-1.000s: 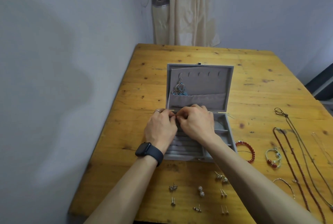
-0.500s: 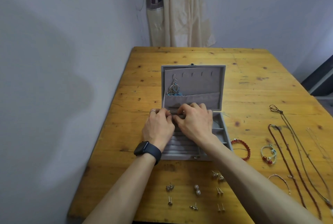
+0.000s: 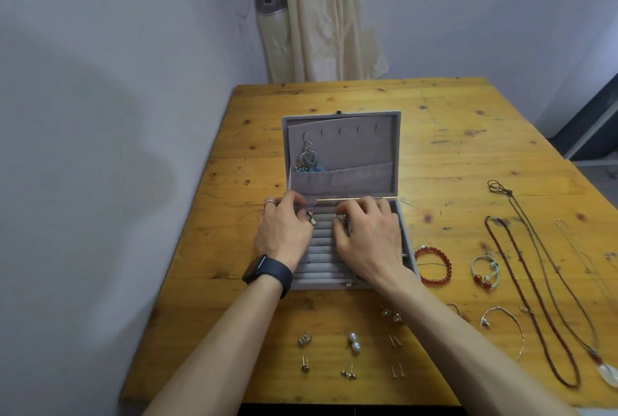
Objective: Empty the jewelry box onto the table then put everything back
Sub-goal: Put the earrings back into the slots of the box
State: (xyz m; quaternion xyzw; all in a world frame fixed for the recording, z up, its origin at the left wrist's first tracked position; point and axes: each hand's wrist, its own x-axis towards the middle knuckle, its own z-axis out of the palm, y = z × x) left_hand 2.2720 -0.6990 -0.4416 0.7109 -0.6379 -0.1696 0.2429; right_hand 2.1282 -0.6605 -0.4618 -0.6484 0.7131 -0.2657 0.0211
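A: While bent over the open jewelry box (image 3: 354, 148) at mid table (image 3: 267, 165): pinching a drop earring (image 3: 313, 220) with left hand (image 3: 284, 235), a small earring (image 3: 339, 217) with right hand (image 3: 368, 235), above ring rolls (image 3: 322, 255).

B: Noted. Also logged: hoop earring (image 3: 308, 160) in lid; pearl studs (image 3: 354, 341), red bracelet (image 3: 433, 265), cord necklace (image 3: 496, 186) on table.

Open grey jewelry box (image 3: 341, 161) on table (image 3: 468, 148)

Matt grey velvet-like jewelry box (image 3: 341, 148), knotty varnished wood table (image 3: 451, 134), glossy pearl earrings (image 3: 353, 341), cream cloth curtain (image 3: 321, 14)
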